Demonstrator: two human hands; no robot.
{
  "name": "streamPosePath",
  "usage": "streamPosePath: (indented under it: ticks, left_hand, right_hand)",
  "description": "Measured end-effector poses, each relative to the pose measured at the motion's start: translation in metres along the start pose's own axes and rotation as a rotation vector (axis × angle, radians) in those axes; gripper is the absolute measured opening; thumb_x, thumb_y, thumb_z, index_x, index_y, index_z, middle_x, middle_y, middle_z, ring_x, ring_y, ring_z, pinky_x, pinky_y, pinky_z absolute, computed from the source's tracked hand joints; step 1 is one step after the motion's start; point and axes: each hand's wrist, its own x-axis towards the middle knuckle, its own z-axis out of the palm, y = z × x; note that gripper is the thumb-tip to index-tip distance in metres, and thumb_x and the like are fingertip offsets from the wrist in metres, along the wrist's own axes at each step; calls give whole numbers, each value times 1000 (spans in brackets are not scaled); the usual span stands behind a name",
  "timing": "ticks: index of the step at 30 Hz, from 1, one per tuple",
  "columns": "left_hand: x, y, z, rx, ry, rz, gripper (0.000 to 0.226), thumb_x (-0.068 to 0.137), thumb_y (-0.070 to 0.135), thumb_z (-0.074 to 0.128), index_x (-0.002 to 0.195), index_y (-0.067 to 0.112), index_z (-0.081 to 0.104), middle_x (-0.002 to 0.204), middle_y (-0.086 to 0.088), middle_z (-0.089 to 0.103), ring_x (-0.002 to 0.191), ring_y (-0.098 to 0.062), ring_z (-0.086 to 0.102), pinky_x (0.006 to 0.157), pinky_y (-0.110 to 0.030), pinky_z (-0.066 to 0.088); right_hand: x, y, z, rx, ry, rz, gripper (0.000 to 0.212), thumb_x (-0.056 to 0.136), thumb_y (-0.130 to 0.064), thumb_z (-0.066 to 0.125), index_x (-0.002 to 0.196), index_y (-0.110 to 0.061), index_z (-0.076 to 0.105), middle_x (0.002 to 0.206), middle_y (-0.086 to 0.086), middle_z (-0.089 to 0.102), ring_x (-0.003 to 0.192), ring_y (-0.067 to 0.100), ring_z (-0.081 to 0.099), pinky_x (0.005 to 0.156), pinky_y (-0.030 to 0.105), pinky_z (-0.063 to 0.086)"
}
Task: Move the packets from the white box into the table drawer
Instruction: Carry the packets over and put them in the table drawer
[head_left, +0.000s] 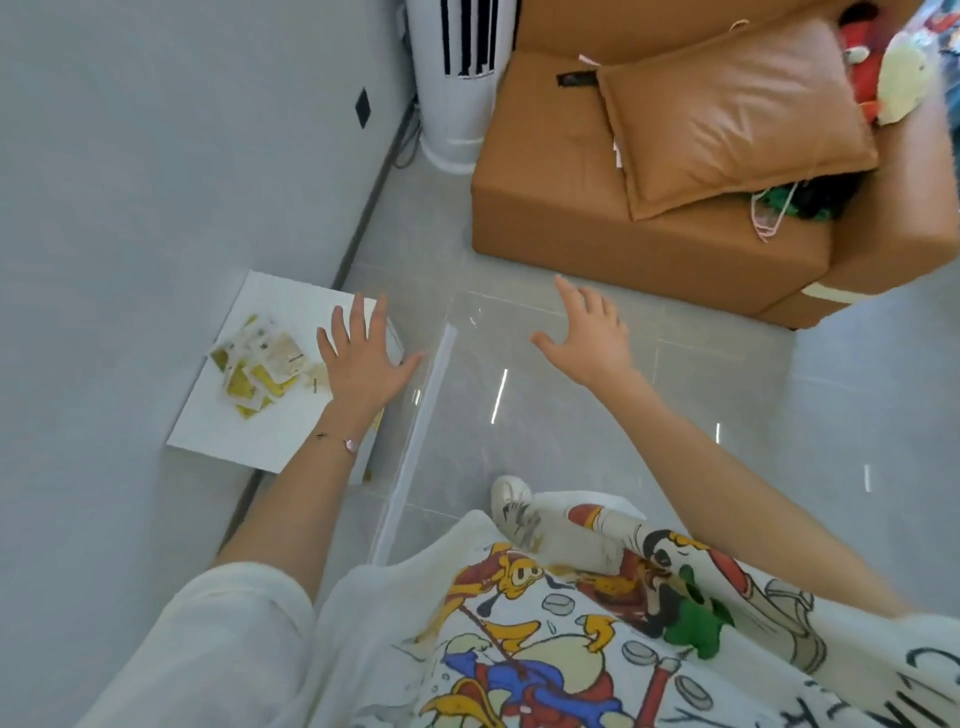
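- The sofa (649, 223), tan leather, fills the far right, with a matching cushion (727, 119) lying tilted on its seat and soft toys (883, 67) at the cushion's far right corner
- A clear table (441, 374) stands in front of the person; the grey floor tiles show through its top, and its left edge runs as a pale strip from near the shirt up toward the sofa
- A white fan (457, 88) stands upright on the floor against the wall, just left of the sofa
- The box (249, 431) is white and flat, open at the top, sitting on the floor by the wall, just left of the table's left edge
- The packets (260, 369) lie in a loose overlapping heap toward the box's left side; they are small flat sachets, some yellow-green, some pale cream
- The left hand (361, 358) is open, fingers spread, palm down over the box's right part, just right of the packets; it holds nothing, and whether it touches the box cannot be told
- The right hand (587, 332) is open too, fingers spread, empty, above the table top near its far edge
- A thin bracelet (343, 441) circles the left wrist
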Motion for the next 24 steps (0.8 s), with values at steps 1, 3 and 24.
streamPosePath:
  ticks: [1,3,24]
  left_hand:
    - [2,-3,0,-15,5,-40,87,87,61,50,154,27,5,162,-5,0,148,-33,-4,116,-53,-3]
    - [5,-13,0,-36,13,-126,88,87,62,50,154,28,5,162,-4,-1,148,-33,-5,116,-54,-2]
    - [59,-216,12,-339,99,-878,88,84,63,54,153,27,13,162,-4,6,148,-32,3,117,-52,5]
  right_hand:
    - [15,-6,-2,-14,-20,-32,82,86,-54,56,153,-31,13,155,8,25,143,29,18,113,44,21]
    - [42,-19,-5,-39,-70,-89,84,86,-54,56,153,-31,11,156,6,23,144,28,16,114,44,20]
    - [217,-290,93,-209,-434,-588,84,85,-48,61,153,-26,15,158,5,18,145,28,14,116,46,20]
